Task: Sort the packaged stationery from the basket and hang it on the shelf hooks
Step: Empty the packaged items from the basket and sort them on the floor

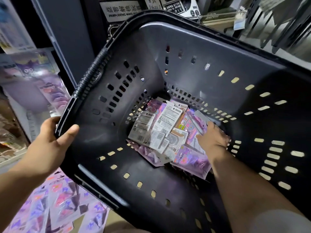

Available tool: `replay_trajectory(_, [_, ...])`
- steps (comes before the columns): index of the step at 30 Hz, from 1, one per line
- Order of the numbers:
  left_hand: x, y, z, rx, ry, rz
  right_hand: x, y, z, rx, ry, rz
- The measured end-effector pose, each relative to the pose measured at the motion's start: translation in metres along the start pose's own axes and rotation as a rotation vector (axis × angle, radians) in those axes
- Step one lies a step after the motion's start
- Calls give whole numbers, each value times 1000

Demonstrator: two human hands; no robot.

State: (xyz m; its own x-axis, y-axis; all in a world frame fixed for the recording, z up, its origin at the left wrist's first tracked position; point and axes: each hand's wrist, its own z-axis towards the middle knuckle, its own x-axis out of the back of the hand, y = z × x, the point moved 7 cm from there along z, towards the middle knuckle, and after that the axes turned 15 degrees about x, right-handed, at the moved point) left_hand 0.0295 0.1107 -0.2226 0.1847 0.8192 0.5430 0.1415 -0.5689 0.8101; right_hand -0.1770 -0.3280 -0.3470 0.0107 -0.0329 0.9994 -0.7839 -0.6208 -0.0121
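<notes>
R fingers (210, 125) are down among the packs (158, 128), tips on a glossy purple one at the pile's right edge. Can't tell if they pinch it or just rest on it, since the back of the R hand (214, 137) hides them. The packs lie in a loose overlapping heap at the btm of the basket (185, 47). They are flat card-backed blisters, some white backs up w/ barcodes and small print, others shiny lilac foil. L thumb (72, 130) hooks over the basket's near-left rim w/ the other fingers curled beneath, so the L hand (52, 140) grips that corner (the basket sits tilted, mouth toward the camera). The basket is deep, dark matte plastic w/ rounded corners and rows of oblong slots in walls and floor. A ribbed black handle (91, 73) lies along the left rim. At lower left, flat purple sheets (50, 209) w/ cartoon prints lie spread. Blurred pastel packets (32, 69) stand on shelving at left, and a sign (121, 11) w/ white lettering shows above the rim
</notes>
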Motion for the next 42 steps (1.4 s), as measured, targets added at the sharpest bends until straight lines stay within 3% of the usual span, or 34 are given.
replay_trajectory(10, [-2, -13, 10, -4, -30, -34, 2, 1, 13, 92, -55, -72])
replay_trajectory(26, [-12, 3, -4, -8, -130, -11, 22, -19, -12, 33, 52, 165])
replay_trajectory(29, [-11, 7, -11, -9, -150, 12, 34, -51, -25, 106, 91, 399])
replay_trajectory(32, [-9, 7, -14, 1, -200, -42, 54, -87, -39, 156, 101, 914])
replay_trajectory(37, [0, 14, -26, -16, -228, -129, 101, -150, -80, 211, -139, 1665])
replay_trajectory(42, [12, 23, -40, -148, -211, -194, 115, -190, -127, 127, -410, 1919])
